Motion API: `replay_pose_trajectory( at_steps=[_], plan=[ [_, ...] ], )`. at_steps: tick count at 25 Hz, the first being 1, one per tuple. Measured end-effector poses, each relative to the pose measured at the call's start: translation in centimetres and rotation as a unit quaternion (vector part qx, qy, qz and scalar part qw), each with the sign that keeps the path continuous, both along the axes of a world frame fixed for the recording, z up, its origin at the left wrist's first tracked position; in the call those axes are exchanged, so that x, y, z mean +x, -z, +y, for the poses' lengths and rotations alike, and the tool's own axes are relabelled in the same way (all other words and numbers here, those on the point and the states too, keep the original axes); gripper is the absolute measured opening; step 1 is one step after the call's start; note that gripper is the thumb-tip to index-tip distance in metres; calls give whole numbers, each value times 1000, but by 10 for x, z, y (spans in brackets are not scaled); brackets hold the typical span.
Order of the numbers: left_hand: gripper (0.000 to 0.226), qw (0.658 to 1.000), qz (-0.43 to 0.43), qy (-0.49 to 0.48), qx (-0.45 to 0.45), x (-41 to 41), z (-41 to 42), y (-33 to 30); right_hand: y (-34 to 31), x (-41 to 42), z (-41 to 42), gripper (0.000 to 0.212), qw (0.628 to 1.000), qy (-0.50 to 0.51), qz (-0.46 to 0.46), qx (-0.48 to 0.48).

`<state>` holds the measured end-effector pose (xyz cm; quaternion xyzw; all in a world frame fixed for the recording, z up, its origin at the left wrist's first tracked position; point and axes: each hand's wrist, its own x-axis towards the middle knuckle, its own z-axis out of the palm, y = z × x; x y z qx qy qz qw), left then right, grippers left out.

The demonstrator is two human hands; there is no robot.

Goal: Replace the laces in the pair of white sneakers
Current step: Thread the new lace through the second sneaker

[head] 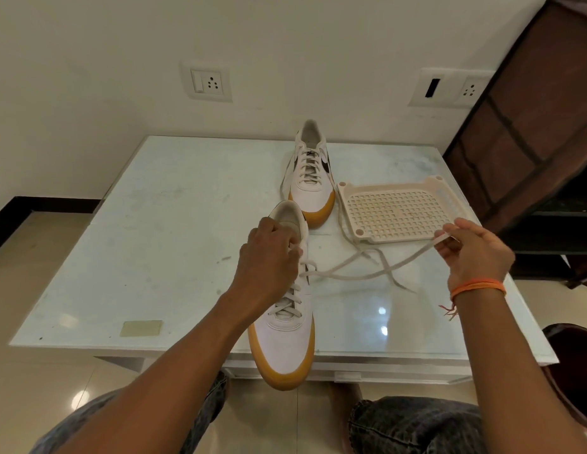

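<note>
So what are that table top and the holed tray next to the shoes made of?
Table top: probably glass over a pale base, glossy; it mirrors ceiling lights. Tray: looks like moulded cream plastic, matte, with a regular grid of holes and raised corner pegs.

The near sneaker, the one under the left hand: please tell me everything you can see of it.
The near sneaker is white, seemingly canvas or leather, with a tan gum sole and a dark side mark. It lies on the glass table, toe past the near edge, towards the person. Pale laces cross its lower eyelets. The left hand holds it near the tongue; one loose lace runs right to the right hand, which pinches it.
</note>
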<state>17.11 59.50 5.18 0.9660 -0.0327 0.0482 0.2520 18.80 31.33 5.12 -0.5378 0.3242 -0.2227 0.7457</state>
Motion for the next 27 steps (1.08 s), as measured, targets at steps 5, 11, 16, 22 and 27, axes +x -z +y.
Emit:
replay_pose_trajectory(
  at_steps=[5,11,16,22,27],
  plan=[
    [18,990,80,-101,-64,14,36,8,-5,-7,70,13,965,-259,-28,-37],
    [20,974,146,-102,-143,14,36,6,7,-11,129,25,913,-393,-21,-103],
    [14,956,158,-123,-215,16,41,6,25,-11,157,13,888,-378,-38,-259],
    [13,950,179,-136,-218,16,37,8,45,-17,167,2,728,-300,-118,-605],
    [9,950,198,-133,-203,14,39,11,46,-23,175,17,616,-209,-63,-757]
  ],
)
